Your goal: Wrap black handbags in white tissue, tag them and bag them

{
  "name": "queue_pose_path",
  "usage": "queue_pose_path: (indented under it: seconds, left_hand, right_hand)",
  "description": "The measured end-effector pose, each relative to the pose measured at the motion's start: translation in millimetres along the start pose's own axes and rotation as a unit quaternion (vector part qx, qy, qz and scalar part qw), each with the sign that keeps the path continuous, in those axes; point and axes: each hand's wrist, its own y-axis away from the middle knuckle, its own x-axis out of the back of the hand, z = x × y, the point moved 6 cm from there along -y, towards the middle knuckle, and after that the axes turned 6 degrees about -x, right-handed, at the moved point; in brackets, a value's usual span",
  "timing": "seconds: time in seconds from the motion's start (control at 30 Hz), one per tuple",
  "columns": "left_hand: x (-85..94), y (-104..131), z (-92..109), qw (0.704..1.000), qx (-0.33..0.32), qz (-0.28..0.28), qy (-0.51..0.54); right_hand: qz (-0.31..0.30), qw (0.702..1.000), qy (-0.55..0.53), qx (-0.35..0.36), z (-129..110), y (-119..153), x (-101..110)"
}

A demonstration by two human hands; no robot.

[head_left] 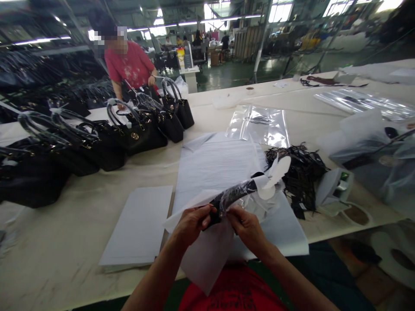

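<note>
In front of me is a black bag handle (238,193) wrapped in clear plastic, curving up to the right from a dark part partly covered by white tissue paper (207,255). My left hand (192,222) is closed, pinching the dark part at the handle's left end. Closed beside it, my right hand (247,225) pinches the lower end of the wrapped handle. White rounded tags (275,177) stick out at the handle's far end. Below the hands, the tissue hangs over the table's front edge. What lies between my fingertips is partly hidden.
A stack of white sheets (139,224) lies left of a larger paper pile (214,164). Black handbags (142,136) line the table's left side, near a person in a red shirt (134,65). Black straps (296,168), a white tape dispenser (335,190) and clear plastic bags (259,125) lie right.
</note>
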Motion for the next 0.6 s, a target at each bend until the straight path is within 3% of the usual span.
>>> queue_pose_path:
  seconds: [0.1,0.17,0.2,0.27,0.37,0.43,0.5,0.6]
  left_hand:
    - [0.6,1,1,0.998,0.003,-0.029,-0.057]
    - [-0.1,7,7,0.984,-0.043,-0.044,-0.168]
    - [-2.3,11,11,0.962,-0.083,-0.054,-0.253]
    - [-11.7,22,16,0.871,-0.188,-0.069,-0.448]
    - [-33.6,40,7,0.663,-0.326,-0.065,-0.671]
    - [-46.6,46,-4,0.55,-0.381,-0.049,-0.741]
    - [-55.1,48,-12,0.501,-0.419,-0.043,-0.756]
    - [-55.2,46,-13,0.52,-0.45,-0.036,-0.725]
  right_hand:
    - [0.008,1.0,0.013,0.019,-2,0,1]
    - [0.011,0.999,0.025,0.027,-2,-1,1]
    - [0.012,0.999,0.035,0.031,-1,-1,1]
    - [0.011,0.997,0.058,0.044,1,-3,-1]
    - [0.006,0.995,0.072,0.062,4,-6,-5]
    - [0.004,0.997,0.054,0.06,7,-7,-5]
    - [-0.008,0.999,0.003,0.043,11,-7,-3]
    - [-0.049,0.99,-0.129,-0.038,23,0,1]
